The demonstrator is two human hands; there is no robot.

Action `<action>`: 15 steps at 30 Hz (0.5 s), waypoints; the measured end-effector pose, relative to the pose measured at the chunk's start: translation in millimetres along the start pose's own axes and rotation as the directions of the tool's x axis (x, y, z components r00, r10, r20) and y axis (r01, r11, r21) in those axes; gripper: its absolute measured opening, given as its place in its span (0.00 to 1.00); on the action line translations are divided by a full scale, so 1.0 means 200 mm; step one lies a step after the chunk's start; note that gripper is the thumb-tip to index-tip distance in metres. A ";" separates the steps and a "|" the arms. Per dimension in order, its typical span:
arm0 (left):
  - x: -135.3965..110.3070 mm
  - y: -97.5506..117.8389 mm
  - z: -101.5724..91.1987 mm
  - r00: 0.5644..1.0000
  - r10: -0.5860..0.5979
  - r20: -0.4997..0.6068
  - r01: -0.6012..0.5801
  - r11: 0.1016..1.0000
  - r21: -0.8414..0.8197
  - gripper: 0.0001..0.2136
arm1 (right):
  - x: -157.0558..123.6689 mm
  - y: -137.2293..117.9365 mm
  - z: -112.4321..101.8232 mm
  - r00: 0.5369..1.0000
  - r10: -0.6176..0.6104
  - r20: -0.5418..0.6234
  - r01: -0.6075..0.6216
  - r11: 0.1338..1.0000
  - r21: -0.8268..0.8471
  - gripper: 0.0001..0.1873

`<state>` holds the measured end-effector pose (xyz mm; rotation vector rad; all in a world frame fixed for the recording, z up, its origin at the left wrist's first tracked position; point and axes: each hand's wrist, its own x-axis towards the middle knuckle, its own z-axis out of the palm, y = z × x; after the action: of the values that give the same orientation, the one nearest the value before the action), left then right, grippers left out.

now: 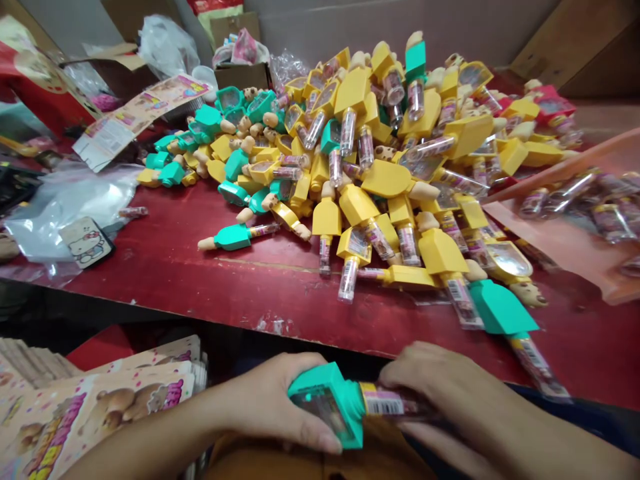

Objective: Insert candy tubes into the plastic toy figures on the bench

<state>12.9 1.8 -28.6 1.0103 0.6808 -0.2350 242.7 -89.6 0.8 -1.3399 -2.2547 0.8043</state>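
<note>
In the head view, my left hand (280, 400) wraps round the teal body of a popsicle-shaped plastic toy (326, 400) with a clear window, low at the front. A clear tube (390, 402) with a barcode label sits at the toy's threaded neck, and the fingers of my right hand (425, 380) close round it. Whether the tube is fully seated I cannot tell. Just past my right hand, another teal toy (503, 307) lies with a tube attached, hanging over the table's front edge.
The red table (240, 287) bears a big heap of yellow toys (395, 180) and teal ones. On the right, a pinkish bag (575, 267) holds several tubes. At left are printed cards (100, 407), a clear plastic bag (55, 207) and a Hello Kitty square (86, 242).
</note>
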 end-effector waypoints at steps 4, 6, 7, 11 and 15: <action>0.00 0.00 0.03 1.000 0.010 -0.004 -0.009 0.964 0.265 0.17 | 0.04 -0.01 0.02 0.950 -0.304 0.075 0.300 0.816 -0.493 0.24; 0.01 -0.02 0.06 0.999 0.025 -0.041 -0.007 0.920 0.393 0.17 | 0.03 -0.02 0.06 0.932 -0.342 0.119 0.349 0.760 -0.548 0.29; 0.01 -0.03 0.07 0.998 0.030 -0.061 0.001 0.892 0.451 0.17 | 0.02 -0.02 0.08 0.927 -0.355 0.117 0.360 0.763 -0.536 0.31; 0.01 -0.10 0.12 0.993 0.055 -0.105 0.019 0.798 0.602 0.18 | -0.07 -0.05 0.18 0.984 -0.173 0.049 0.178 0.904 -0.389 0.30; 0.00 -0.14 0.14 0.984 0.110 -0.143 0.025 0.700 0.714 0.16 | -0.10 -0.08 0.21 0.996 -0.003 0.092 0.031 0.950 -0.310 0.29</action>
<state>10.8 -36.5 -37.8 1.8228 0.7387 -0.3907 216.3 -125.1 -22.5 -1.4411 -2.5432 0.5269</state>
